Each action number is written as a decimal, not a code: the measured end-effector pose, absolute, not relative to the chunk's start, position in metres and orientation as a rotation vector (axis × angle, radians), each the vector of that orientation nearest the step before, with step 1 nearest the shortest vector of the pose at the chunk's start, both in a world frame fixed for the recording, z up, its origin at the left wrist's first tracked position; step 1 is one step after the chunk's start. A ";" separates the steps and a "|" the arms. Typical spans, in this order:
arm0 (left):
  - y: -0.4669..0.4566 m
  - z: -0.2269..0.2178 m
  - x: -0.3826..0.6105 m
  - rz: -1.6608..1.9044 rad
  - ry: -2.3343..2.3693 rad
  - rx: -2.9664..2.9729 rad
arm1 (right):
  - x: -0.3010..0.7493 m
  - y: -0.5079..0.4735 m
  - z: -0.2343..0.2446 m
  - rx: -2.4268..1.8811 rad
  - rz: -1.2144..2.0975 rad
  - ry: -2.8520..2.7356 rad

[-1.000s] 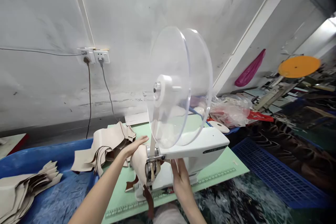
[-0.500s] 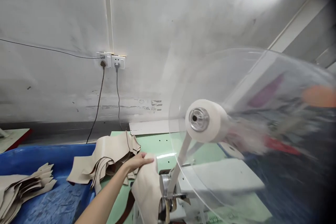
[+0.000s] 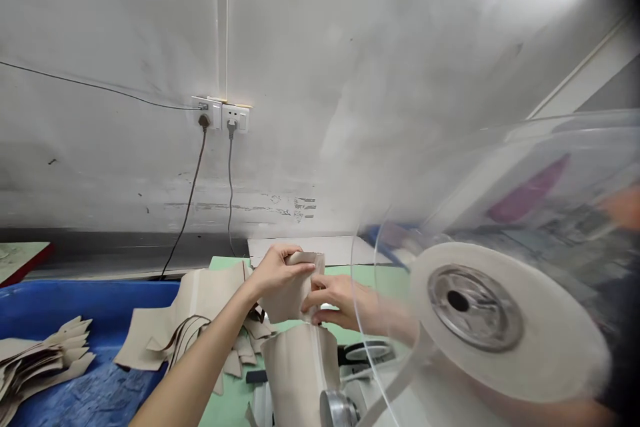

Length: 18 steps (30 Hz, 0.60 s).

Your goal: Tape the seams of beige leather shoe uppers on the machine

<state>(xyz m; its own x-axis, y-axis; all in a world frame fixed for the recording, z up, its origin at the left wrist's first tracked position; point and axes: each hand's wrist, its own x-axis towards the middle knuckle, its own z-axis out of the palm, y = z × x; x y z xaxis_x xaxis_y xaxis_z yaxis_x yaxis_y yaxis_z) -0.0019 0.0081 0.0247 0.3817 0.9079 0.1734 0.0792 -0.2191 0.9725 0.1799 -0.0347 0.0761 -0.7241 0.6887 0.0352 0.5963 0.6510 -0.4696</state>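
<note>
My left hand (image 3: 274,272) grips the top edge of a beige leather piece (image 3: 300,353) that rises from the machine's roller (image 3: 336,408). Beside it, my right hand (image 3: 336,300) pinches the same piece from the right, its wrist seen through the clear reel. The clear plastic reel (image 3: 500,267) with its white tape roll (image 3: 505,333) fills the right side, very close to the camera. A white tape strip (image 3: 395,383) runs from the roll down towards the roller.
A pile of beige leather pieces (image 3: 200,313) lies on the green mat (image 3: 227,400). To the left sits a blue bin (image 3: 100,373) with another stack of pieces (image 3: 40,357). Two plugs hang from wall sockets (image 3: 220,113).
The view has dropped and closed in on the reel. My left hand went from resting flat on the piece to gripping its top edge, and my right hand came up to pinch it too.
</note>
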 end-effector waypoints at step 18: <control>-0.002 0.017 -0.039 0.834 1.104 1.861 | 0.201 0.027 0.086 -1.349 0.983 -2.281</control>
